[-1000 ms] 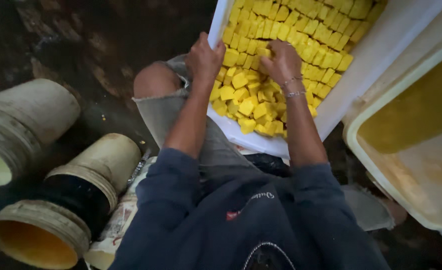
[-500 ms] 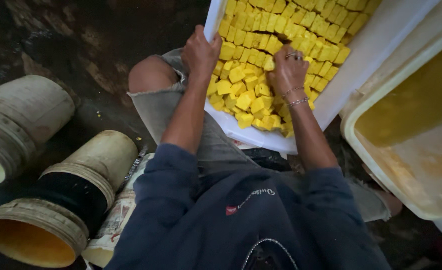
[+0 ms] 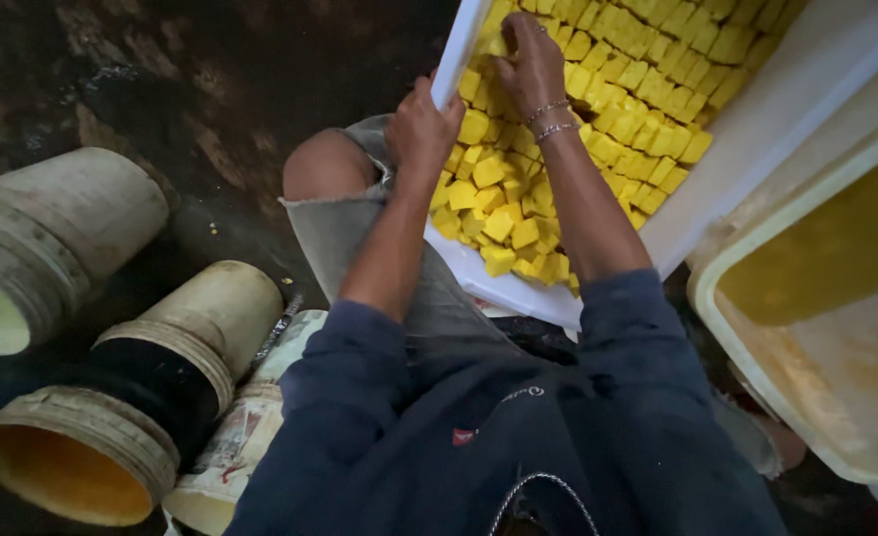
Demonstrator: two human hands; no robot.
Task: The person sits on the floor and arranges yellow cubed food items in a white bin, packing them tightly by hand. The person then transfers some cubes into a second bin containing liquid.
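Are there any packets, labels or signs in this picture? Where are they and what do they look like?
Printed wrapper: bottom left beside the person's knee, wrapped round a lying container, whitish with red and dark marks, too blurred to make out.
Small patch: on the dark blue top, red and white.
No signs or screens show.

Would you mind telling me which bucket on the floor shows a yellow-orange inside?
The lowest bucket, lying at bottom left; the upper bucket shows a pale greenish-white inside.

Dim overall; soft light falls brightest on the yellow cubes (image 3: 598, 129) around the fingers (image 3: 518, 40), while the floor (image 3: 161, 79) left of them sinks into murky, slightly blurred shadow.
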